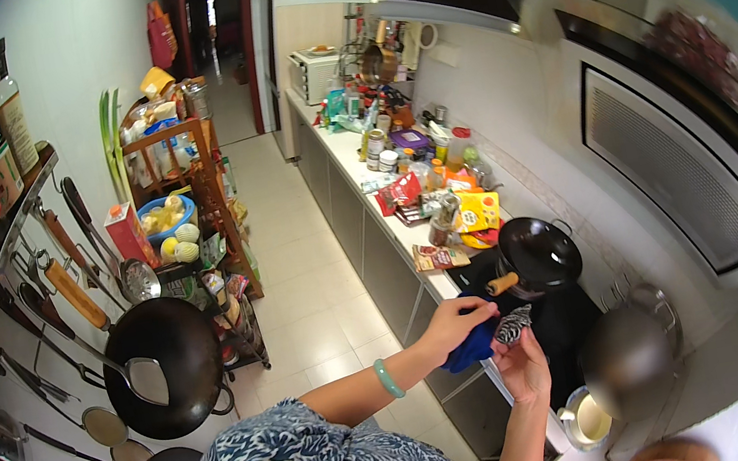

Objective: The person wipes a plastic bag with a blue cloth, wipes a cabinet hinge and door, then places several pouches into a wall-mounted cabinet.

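My left hand (459, 325), with a jade-green bangle (388, 378) on its wrist, holds a dark blue cloth (471, 351) that hangs over the front edge of the counter. Close beside it, my right hand (524, 362) grips a small black-and-white striped thing (513, 326), bunched up; whether it is fabric or a scrubber I cannot tell. Both hands are raised near the black glass cooktop (565, 329). Beyond them a black wok (540, 253) with a wooden handle (502, 283) sits on the cooktop.
A cream-coloured cup (587, 419) stands at the near right, by a blurred round pan or lid (625, 352). Food packets (443, 256) and jars crowd the counter. Along the left wall hang a wok (161, 368) and utensils. A wooden rack (209, 184) stands beside the tiled floor (291, 243).
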The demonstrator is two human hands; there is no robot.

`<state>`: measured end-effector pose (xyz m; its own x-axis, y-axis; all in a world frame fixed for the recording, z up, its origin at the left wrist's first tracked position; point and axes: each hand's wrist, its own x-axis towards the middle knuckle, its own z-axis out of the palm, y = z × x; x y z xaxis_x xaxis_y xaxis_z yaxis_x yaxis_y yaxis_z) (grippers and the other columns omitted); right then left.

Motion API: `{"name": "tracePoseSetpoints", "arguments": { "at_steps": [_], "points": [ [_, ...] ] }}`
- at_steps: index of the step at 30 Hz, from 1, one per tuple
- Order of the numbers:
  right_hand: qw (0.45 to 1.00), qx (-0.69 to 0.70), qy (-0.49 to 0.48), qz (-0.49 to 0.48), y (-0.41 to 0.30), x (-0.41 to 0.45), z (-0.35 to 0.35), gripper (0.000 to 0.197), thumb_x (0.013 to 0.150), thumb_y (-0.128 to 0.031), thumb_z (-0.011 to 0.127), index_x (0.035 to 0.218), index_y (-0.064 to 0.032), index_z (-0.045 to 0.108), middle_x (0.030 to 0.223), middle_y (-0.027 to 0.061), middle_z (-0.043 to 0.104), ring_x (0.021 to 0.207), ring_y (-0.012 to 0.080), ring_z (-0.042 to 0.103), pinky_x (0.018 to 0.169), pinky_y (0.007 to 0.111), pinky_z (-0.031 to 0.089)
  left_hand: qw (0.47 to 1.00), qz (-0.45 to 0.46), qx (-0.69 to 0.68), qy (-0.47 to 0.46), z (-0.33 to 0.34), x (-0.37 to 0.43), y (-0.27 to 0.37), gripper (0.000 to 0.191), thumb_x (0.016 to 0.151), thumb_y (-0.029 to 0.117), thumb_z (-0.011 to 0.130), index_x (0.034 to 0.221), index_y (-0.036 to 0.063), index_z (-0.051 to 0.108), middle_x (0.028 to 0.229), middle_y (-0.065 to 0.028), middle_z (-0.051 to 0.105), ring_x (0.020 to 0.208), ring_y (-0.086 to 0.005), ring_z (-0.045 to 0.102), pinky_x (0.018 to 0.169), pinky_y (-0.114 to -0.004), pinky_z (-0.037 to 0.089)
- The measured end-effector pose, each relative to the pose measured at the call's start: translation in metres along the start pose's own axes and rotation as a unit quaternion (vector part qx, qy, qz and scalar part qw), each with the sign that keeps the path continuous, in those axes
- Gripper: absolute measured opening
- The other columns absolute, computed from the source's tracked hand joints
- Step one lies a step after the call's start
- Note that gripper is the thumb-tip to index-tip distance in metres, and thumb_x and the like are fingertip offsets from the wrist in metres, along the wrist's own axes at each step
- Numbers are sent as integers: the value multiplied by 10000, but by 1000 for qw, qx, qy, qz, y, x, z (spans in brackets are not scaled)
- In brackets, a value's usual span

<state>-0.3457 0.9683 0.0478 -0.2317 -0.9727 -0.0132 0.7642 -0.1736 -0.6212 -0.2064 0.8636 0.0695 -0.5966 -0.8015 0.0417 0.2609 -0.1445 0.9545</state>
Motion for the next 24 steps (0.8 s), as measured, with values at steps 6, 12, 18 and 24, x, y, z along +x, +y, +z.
{"name": "tracePoseSetpoints", "arguments": {
  "at_steps": [6,12,18,24],
  "points": [
    [988,93,14,120,41,111,55,260,922,-108,519,1153,10,494,1095,161,586,1042,300,579,896,405,509,985,34,-153,72,-101,41,38,306,898,167,578,1169,25,570,959,-87,626,821,-130,610,688,-261,522],
    [968,137,-55,201,102,249,124,289,896,-114,574,1142,24,508,1094,179,578,1043,307,564,887,382,513,940,154,-208,224,-245,116,81,664,763,112,710,1311,37,341,1027,-156,555,796,-227,631,653,-331,556],
    [936,172,-146,271,159,383,203,282,913,-142,551,1140,16,494,1083,176,572,1059,306,539,877,392,508,911,217,-210,281,-375,184,107,249,822,137,655,973,44,479,819,-110,592,684,-220,648,550,-361,574],
    [928,161,-116,315,196,516,227,290,917,-158,549,1135,23,493,1077,191,564,1065,313,535,854,357,528,886,280,-100,355,-452,266,77,137,848,-6,537,982,22,522,963,-93,598,821,-158,622,706,-278,541]
  ]
}}
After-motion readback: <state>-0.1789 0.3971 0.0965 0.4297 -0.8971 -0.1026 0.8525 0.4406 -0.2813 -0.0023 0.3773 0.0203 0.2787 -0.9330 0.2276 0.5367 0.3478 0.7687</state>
